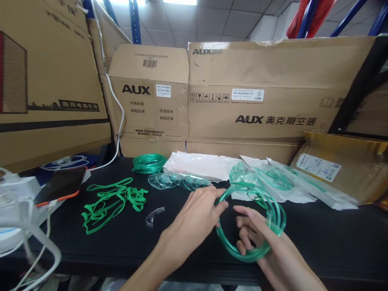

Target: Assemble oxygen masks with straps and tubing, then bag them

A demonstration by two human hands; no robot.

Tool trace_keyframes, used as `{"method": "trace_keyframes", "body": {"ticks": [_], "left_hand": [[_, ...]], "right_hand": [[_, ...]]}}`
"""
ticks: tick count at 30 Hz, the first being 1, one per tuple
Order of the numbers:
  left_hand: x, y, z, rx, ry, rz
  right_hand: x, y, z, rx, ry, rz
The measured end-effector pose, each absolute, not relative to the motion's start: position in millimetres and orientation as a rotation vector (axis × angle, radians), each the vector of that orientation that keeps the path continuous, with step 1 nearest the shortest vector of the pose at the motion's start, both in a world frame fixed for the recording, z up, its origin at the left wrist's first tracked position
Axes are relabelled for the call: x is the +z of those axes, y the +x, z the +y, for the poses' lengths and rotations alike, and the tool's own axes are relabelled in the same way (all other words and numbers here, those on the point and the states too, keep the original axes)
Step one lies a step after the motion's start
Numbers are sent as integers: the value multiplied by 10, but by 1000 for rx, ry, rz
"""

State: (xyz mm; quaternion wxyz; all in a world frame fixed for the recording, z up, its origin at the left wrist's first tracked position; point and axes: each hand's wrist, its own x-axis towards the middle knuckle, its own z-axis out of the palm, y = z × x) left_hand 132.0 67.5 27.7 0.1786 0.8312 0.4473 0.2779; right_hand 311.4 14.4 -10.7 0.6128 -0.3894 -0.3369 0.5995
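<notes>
Green and shiny, the coil of tubing [253, 255] is lifted in front of me, above the black table [188, 246]. My left hand [195, 212] is narrow: the thumb and the fingers close on the left side of the coil, near its top. My right hand [257, 232] is more wide, with the fingers half bent inside the ring and the index finger pointing toward my left hand. The right side of the coil passes across this hand, and it is a little blurred there; I do not see these fingertips pinch the tube.

Behind my left hand there is a row of clear cups [197, 182], overlapping one another. A second coil [149, 163] of green tubing lies just behind the left end of this row, and white packets [197, 163] are beside it. Behind the coil which I hold, opened clear bags [315, 184] lie with green tubing in them, and near their right end is a brown parcel [342, 163] with a label.

To the left of my left hand, a small clear piece [154, 216] rests on the table, and farther left is a tangle of green straps [113, 204]. At the far left I see a phone [63, 184] beside white chargers [21, 188]. Large cartons [257, 93] stand upright along the back.
</notes>
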Motion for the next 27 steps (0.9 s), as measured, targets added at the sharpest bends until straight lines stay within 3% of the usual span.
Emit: {"method": "trace_keyframes", "body": {"ticks": [17,22,27], "left_hand": [[320,1575,458,595,2653,1119],[480,1498,489,734,2570,1005],[800,1478,928,774,2674,1422]], "right_hand": [[48,3133,349,1450,-934,-698],[-16,3315,421,1415,-853,-643],[-31,3346,386,1475,-757,-669]]}}
